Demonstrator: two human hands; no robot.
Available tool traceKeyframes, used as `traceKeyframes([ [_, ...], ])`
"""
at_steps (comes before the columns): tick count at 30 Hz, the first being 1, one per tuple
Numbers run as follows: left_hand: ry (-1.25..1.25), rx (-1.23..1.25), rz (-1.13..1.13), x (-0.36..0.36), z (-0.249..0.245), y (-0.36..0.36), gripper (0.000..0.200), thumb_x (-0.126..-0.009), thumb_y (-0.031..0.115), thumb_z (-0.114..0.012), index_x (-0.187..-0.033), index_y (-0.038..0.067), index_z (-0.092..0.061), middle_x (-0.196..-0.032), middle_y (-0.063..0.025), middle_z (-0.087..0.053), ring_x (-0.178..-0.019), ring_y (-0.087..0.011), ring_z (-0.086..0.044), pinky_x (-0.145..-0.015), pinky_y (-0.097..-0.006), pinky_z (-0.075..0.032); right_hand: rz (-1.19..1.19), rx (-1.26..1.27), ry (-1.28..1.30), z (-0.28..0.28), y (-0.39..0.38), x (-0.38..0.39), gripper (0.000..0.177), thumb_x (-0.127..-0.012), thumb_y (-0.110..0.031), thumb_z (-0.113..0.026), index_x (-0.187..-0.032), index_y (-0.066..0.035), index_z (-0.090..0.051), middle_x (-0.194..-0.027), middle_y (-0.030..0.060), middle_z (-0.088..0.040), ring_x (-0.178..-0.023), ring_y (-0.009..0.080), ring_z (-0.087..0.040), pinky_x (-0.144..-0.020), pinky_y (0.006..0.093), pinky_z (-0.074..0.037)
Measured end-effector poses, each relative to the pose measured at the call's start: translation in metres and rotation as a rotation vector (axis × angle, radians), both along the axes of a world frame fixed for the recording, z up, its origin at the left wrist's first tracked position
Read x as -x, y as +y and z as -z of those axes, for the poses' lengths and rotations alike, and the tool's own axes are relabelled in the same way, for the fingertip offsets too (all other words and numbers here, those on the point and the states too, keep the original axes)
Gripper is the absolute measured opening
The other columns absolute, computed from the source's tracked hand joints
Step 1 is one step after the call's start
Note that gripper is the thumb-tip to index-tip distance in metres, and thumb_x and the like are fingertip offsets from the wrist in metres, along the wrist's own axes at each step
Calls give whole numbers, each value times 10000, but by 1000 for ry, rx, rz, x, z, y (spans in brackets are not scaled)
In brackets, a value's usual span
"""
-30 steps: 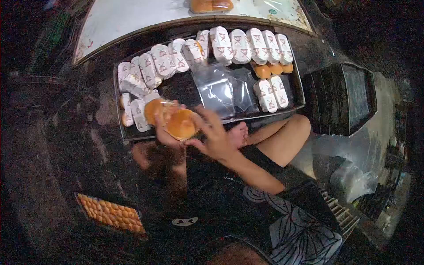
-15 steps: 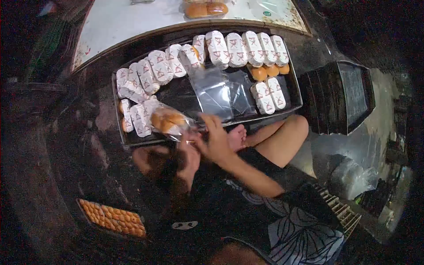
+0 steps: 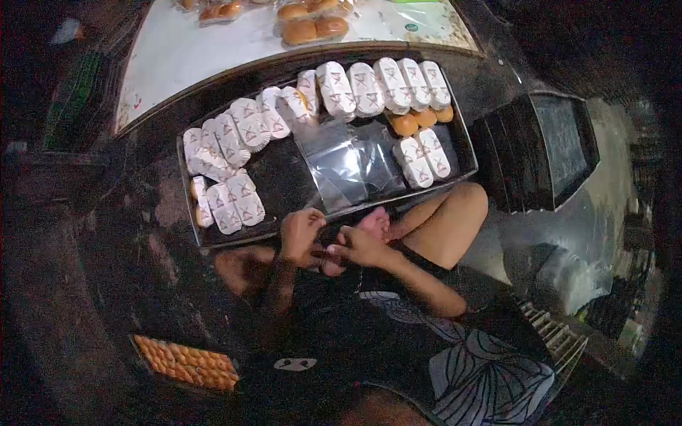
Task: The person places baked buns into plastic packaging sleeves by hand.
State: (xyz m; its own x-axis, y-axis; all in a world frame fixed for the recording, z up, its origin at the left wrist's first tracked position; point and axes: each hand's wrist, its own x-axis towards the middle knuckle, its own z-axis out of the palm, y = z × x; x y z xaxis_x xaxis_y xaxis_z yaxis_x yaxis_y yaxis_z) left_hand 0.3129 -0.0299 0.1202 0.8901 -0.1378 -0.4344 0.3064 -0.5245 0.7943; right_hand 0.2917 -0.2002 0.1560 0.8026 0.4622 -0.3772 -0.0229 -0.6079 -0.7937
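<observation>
My left hand (image 3: 302, 234) is at the tray's near edge, its fingers curled. Beside it, over my lap, my right hand (image 3: 361, 248) is also curled, fingertips turned toward the left. Whatever is between the hands is too dark and small to make out. In front of them lies a dark rectangular tray (image 3: 284, 231). Flat clear plastic bags (image 3: 341, 160) are stacked at its middle. Buns in printed white paper cups (image 3: 236, 202) stand along its left side and back. Another paper-cup pair (image 3: 421, 157) sits at the right, near bare orange-brown bun ends (image 3: 415, 122).
A white table (image 3: 220, 60) beyond the tray carries bagged buns (image 3: 315, 30). Stacked dark trays (image 3: 536, 153) stand at the right, with a clear plastic bundle (image 3: 575, 277) nearby. At lower left is a tray of small browned buns (image 3: 188, 362). My bent leg (image 3: 455, 220) borders the tray.
The bagged bun at my hands is out of sight. My left hand has moved up to the tray edge and my right hand slightly down. The view has shifted, showing more of the white table.
</observation>
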Motion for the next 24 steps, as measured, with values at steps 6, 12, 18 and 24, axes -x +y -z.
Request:
traceKeyframes([
  [6, -363, 135, -137, 12, -34, -35, 104, -692, 52, -628, -785, 6, -619, -748, -99, -557, -651, -200, -548, -597, -276, -430, 434, -157, 98, 7, 3, -2, 234, -820, -182, -494, -982, -21, -544, -628, 84, -561, -531, 183, -515, -472, 317, -398],
  [12, -538, 191, -198, 19, -59, -67, 182, -722, 52, -615, -904, 52, -616, -757, -60, -545, -694, -162, -519, -657, -248, -422, 857, -1407, 377, -14, 14, -43, 552, -873, -399, -378, -1284, -43, -285, -1264, 120, -379, -1070, 205, -436, -880, 313, -377],
  [18, 99, 1223, -777, 0, -12, -27, 310, -846, 109, -483, -1144, 35, -441, -829, -45, -548, -786, -129, -542, -674, -280, -478, 422, -321, 357, 47, -30, -27, 456, -823, -268, -535, -1206, -52, -420, -1195, 151, -459, -1033, 229, -484, -877, 346, -378],
  [24, 16, 1173, -991, -12, -45, -18, 487, -815, 215, -493, -1247, 66, -322, -977, -81, -491, -973, -220, -466, -873, -438, -378, 262, 861, -219, 110, -169, -123, 573, -684, -252, -608, -1135, 25, -391, -852, 208, -576, -805, 331, -576, -688, 391, -472],
])
